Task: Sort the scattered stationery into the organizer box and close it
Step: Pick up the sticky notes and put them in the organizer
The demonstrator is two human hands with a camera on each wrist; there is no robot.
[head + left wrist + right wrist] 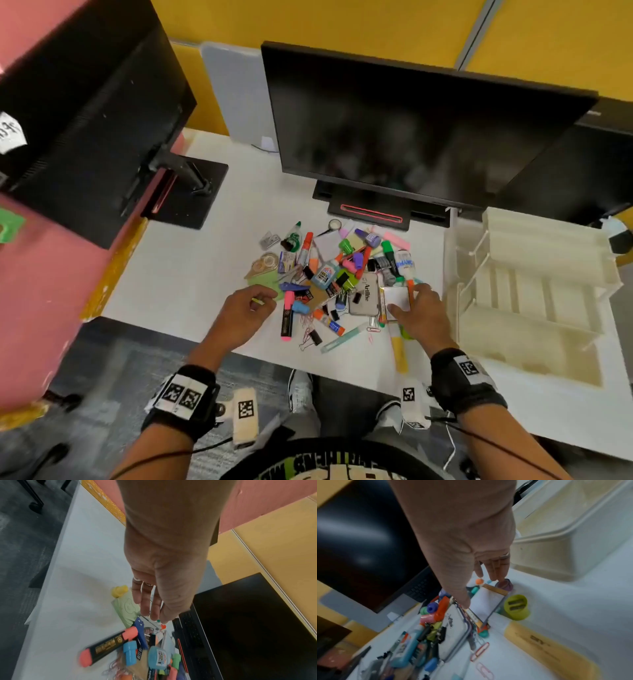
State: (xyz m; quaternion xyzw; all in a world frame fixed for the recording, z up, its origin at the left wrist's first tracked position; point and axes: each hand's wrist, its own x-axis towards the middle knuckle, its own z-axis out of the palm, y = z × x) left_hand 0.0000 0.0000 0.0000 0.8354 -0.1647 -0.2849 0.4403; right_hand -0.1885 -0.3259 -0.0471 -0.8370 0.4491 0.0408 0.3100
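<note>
Looking down through the head camera, I have my right hand (419, 315) at the right edge of the stationery pile (339, 274), thumb and fingers set on opposite sides of a small square notepad (396, 298). In the right wrist view the thumb tip sits on the pad's near edge and the fingers reach its far edge, so I read this as a pinch across the pad, though I can't tell whether it has left the desk. The pad lies flat, partly over a grey Artline case (364, 297) on its left.

The relation that matters: the organizer box (534, 294) stands open just to the right of this hand, its tiers fanned out, well apart from my left hand (248, 310). So the right hand is the nearer one, and the carry is a short sweep rightward. The pad is about square, so no long axis to line up; I judge it only needs keeping level into one of the wider trays.

My left hand hovers at the pile's left edge with fingers loosely curled. A sliver of yellow shows by the fingers, but I can't tell if it is held. A pink highlighter (287, 320) lies beside it, long axis running toward me.
</note>
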